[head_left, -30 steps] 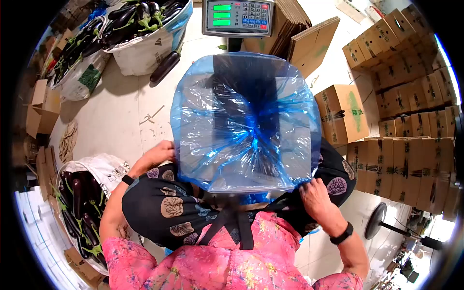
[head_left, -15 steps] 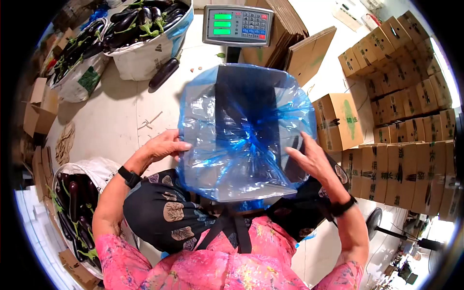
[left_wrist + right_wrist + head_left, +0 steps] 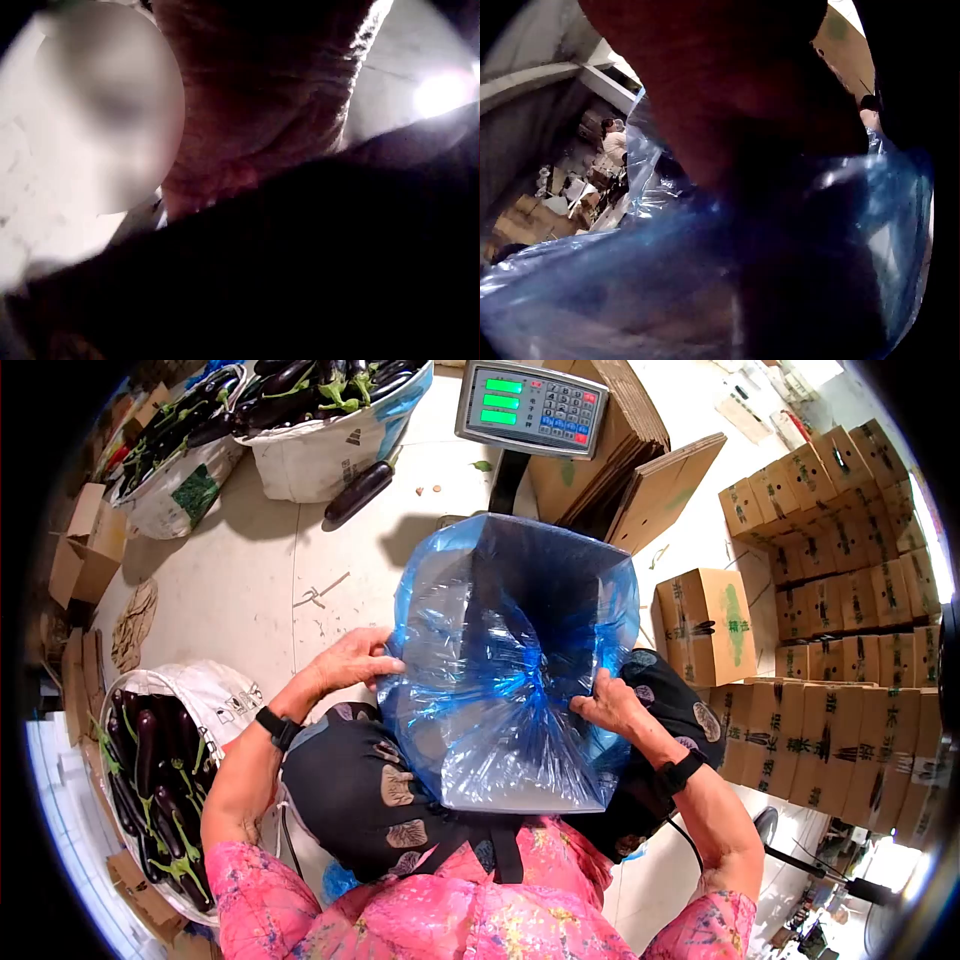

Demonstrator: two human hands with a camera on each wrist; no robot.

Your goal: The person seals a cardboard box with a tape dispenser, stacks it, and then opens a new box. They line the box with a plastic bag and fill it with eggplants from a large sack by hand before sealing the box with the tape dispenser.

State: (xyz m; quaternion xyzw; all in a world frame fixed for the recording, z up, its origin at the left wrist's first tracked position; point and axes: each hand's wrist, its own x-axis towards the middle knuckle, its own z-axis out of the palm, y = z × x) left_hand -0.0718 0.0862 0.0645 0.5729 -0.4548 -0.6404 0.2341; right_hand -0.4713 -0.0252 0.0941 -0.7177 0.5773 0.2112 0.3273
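Note:
A large blue translucent plastic bag (image 3: 510, 650) stands open-mouthed in front of me over a dark boxy shape, resting against my lap, which is covered by a black patterned cloth (image 3: 350, 790). My left hand (image 3: 355, 660) holds the bag's left edge, fingers on the plastic. My right hand (image 3: 605, 705) grips bunched plastic on the bag's right side. The right wrist view shows crumpled blue plastic (image 3: 705, 285) right under the dark hand. Only blurred skin and dark cloth appear in the left wrist view.
A weighing scale display (image 3: 530, 405) stands beyond the bag. White sacks of aubergines (image 3: 150, 760) (image 3: 320, 390) sit left and far left, with one loose aubergine (image 3: 358, 492) on the floor. Stacked cardboard boxes (image 3: 850, 560), a single box (image 3: 705, 610) and flattened cartons (image 3: 640, 470) fill the right.
The bag has been pulled closer and drawn in narrower. My right hand moved from open beside the bag to gripping its right side. My left hand shifted onto the bag's left edge.

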